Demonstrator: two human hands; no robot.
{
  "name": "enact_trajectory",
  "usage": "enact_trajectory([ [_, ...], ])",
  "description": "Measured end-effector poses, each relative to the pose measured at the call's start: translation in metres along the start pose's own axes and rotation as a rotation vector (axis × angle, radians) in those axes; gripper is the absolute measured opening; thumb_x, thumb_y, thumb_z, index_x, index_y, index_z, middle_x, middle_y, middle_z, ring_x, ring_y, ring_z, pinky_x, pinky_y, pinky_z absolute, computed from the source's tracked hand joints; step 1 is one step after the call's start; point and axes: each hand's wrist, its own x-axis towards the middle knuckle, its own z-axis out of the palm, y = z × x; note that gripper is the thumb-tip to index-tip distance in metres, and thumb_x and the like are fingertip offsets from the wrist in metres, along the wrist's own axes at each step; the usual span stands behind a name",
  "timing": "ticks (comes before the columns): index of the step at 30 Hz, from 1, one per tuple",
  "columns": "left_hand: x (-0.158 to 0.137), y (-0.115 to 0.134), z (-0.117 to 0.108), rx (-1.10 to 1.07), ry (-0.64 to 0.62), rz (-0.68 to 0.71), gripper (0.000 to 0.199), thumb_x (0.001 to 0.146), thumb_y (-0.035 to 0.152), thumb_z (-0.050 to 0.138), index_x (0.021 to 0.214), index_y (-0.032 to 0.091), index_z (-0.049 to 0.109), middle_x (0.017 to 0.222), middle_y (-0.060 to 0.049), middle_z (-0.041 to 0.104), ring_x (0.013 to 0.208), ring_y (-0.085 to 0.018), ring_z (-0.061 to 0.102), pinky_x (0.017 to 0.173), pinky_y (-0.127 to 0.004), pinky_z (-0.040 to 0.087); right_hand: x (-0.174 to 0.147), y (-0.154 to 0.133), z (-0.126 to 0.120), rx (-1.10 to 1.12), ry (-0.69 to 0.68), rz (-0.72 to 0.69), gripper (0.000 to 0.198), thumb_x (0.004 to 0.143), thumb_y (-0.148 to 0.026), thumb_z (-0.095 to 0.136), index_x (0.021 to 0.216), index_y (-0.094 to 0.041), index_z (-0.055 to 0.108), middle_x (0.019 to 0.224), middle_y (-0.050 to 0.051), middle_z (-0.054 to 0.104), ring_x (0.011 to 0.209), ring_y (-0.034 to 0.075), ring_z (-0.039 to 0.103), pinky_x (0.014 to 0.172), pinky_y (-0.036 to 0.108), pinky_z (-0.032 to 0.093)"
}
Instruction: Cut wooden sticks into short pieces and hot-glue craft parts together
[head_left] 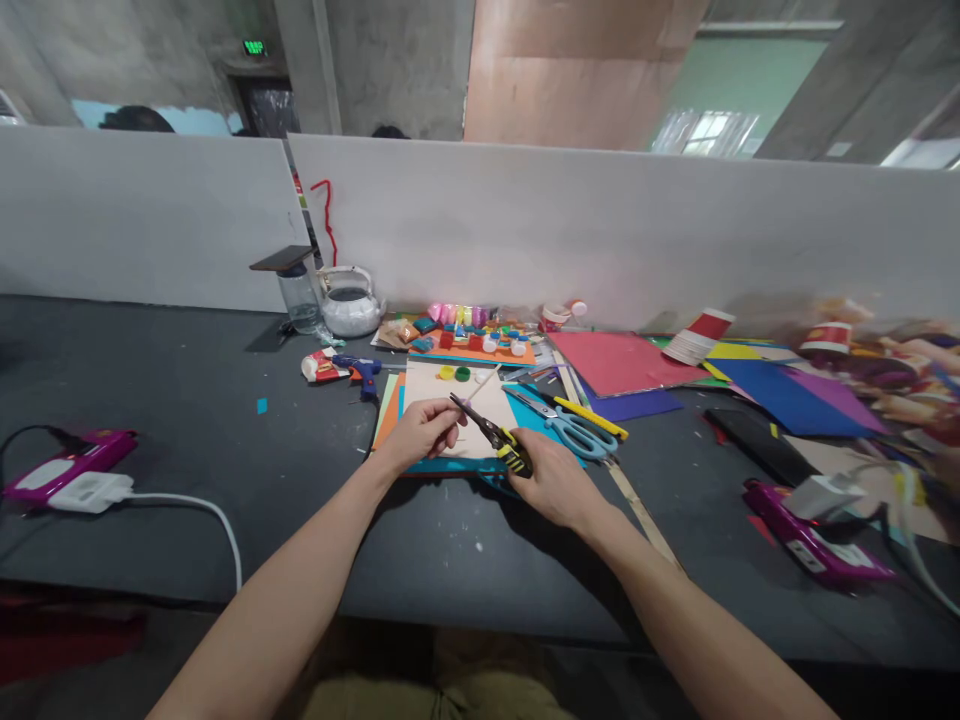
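Nearest the camera, two bare forearms reach over the dark table [187,400]. Left hand [420,432]: fingers curled together, pinching something too small to identify, resting on the cream sheet [457,410] of the coloured paper stack. Right hand [551,480]: clamped on the yellow-and-black handles of small pliers [491,434], jaws nearly closed, tip just beside the left fingertips. Risk: a slip could nip those fingers. Blue scissors [574,425] lie right of it.

Black-yellow-handled scissors [491,435], blades open, tilted over cream sheet [469,425]; thin stick [454,428] between blades.
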Motion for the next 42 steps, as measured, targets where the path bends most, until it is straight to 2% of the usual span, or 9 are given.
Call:
enact_trajectory([
  [7, 0.003, -0.003, 0.000, 0.040, 0.096, 0.062, 0.036, 0.083, 0.049, 0.052, 0.082, 0.014, 0.057, 0.055, 0.004, 0.052, 0.037, -0.004, 0.038, 0.034, -0.017, 0.028, -0.002, 0.013, -0.020, -0.003, -0.048, 0.020, 0.040, 0.082, -0.030, 0.057, 0.119, -0.016, 0.052, 0.115, 0.012, 0.063, 0.103, 0.026, 0.060, 0.085, 0.034, 0.045],
  [11, 0.005, -0.004, -0.002, 0.102, 0.159, 0.130, 0.035, 0.084, 0.047, 0.050, 0.090, 0.014, 0.060, 0.057, 0.004, 0.051, 0.042, -0.006, 0.041, 0.038, -0.018, 0.031, -0.002, 0.030, -0.025, -0.260, -0.067, 0.192, 0.041, 0.085, -0.049, 0.055, 0.107, -0.015, 0.058, 0.101, 0.016, 0.067, 0.092, 0.031, 0.063, 0.073, 0.038, 0.046],
  [16, 0.002, -0.001, 0.000, 0.275, 0.169, 0.226, 0.026, 0.087, 0.037, 0.048, 0.082, 0.016, 0.061, 0.062, 0.002, 0.055, 0.055, -0.009, 0.048, 0.054, -0.021, 0.038, -0.003, 0.032, -0.017, -0.465, -0.082, 0.275, 0.042, 0.082, -0.053, 0.059, 0.093, -0.012, 0.062, 0.091, 0.021, 0.066, 0.088, 0.037, 0.063, 0.070, 0.042, 0.046],
  [20, 0.000, 0.000, 0.002, 0.452, 0.189, 0.293, 0.022, 0.088, 0.031, 0.048, 0.081, 0.017, 0.064, 0.070, -0.001, 0.060, 0.067, -0.014, 0.053, 0.065, -0.024, 0.039, -0.001, 0.009, -0.024, -0.477, -0.007, 0.193, 0.036, 0.089, -0.049, 0.052, 0.093, -0.015, 0.063, 0.094, 0.017, 0.065, 0.089, 0.032, 0.062, 0.073, 0.040, 0.046],
  [24, -0.002, -0.001, 0.005, 0.596, 0.187, 0.316, 0.021, 0.089, 0.030, 0.049, 0.082, 0.019, 0.067, 0.075, -0.003, 0.065, 0.072, -0.016, 0.057, 0.071, -0.025, 0.040, 0.014, -0.023, -0.037, -0.361, 0.350, -0.122, 0.033, 0.097, -0.036, 0.042, 0.117, -0.015, 0.058, 0.115, 0.016, 0.059, 0.109, 0.027, 0.053, 0.094, 0.038, 0.039],
  [26, -0.003, -0.002, 0.006, 0.658, 0.179, 0.316, 0.022, 0.090, 0.031, 0.049, 0.081, 0.021, 0.067, 0.074, -0.004, 0.066, 0.073, -0.017, 0.059, 0.071, -0.025, 0.041, 0.027, -0.034, -0.035, -0.368, 0.286, -0.245, 0.032, 0.097, -0.034, 0.044, 0.119, -0.016, 0.058, 0.116, 0.015, 0.059, 0.112, 0.028, 0.050, 0.098, 0.041, 0.034],
  [29, -0.003, -0.004, 0.007, 0.753, 0.171, 0.312, 0.022, 0.090, 0.032, 0.049, 0.081, 0.022, 0.066, 0.077, -0.005, 0.067, 0.078, -0.019, 0.061, 0.072, -0.026, 0.041, 0.044, -0.039, -0.022, -0.372, 0.117, -0.281, 0.026, 0.098, -0.028, 0.042, 0.095, -0.018, 0.066, 0.089, 0.010, 0.065, 0.091, 0.023, 0.057, 0.083, 0.034, 0.039],
  [33, -0.001, -0.010, 0.005, 0.865, 0.151, 0.286, 0.023, 0.090, 0.029, 0.049, 0.074, 0.020, 0.064, 0.077, -0.008, 0.068, 0.076, -0.021, 0.061, 0.070, -0.028, 0.040, 0.050, -0.034, -0.002, -0.382, 0.057, -0.226, 0.028, 0.098, -0.024, 0.041, 0.086, -0.018, 0.065, 0.081, 0.007, 0.064, 0.078, 0.019, 0.060, 0.067, 0.028, 0.037],
  [42, -0.003, -0.013, 0.013, 0.923, 0.163, 0.202, 0.025, 0.088, 0.026, 0.049, 0.065, 0.019, 0.058, 0.068, -0.009, 0.065, 0.070, -0.022, 0.061, 0.067, -0.028, 0.039, 0.050, -0.033, 0.009, -0.443, 0.011, -0.058, 0.023, 0.095, -0.021, 0.043, 0.090, -0.017, 0.065, 0.082, 0.011, 0.067, 0.077, 0.022, 0.064, 0.063, 0.029, 0.037],
])
